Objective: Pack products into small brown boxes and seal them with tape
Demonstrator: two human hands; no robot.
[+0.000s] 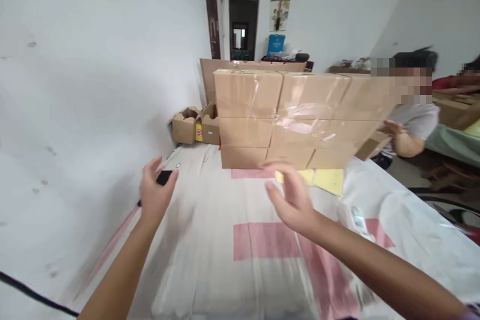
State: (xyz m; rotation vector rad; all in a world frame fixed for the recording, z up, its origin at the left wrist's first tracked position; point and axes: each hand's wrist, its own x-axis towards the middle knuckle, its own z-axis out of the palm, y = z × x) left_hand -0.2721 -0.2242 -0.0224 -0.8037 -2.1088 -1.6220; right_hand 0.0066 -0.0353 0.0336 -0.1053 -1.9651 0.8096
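My left hand (155, 192) is curled round a small black object (164, 177), whose flat dark end shows between thumb and fingers; its kind cannot be made out. Over the cloth-covered table (202, 240), my right hand (294, 200) is raised with thumb and fingers apart and nothing in it, slightly blurred. Just beyond it stands a wall of stacked brown cardboard boxes (245, 132), wrapped in shiny clear film. Yellow paper sheets (328, 181) lie at the foot of the stack.
Two opened cardboard boxes (183, 127) sit by the wall at back left. A white device with a small display (358, 217) lies on the right side. A black cable (33, 292) runs at lower left. A co-worker (416, 120) at right handles a carton (373, 145).
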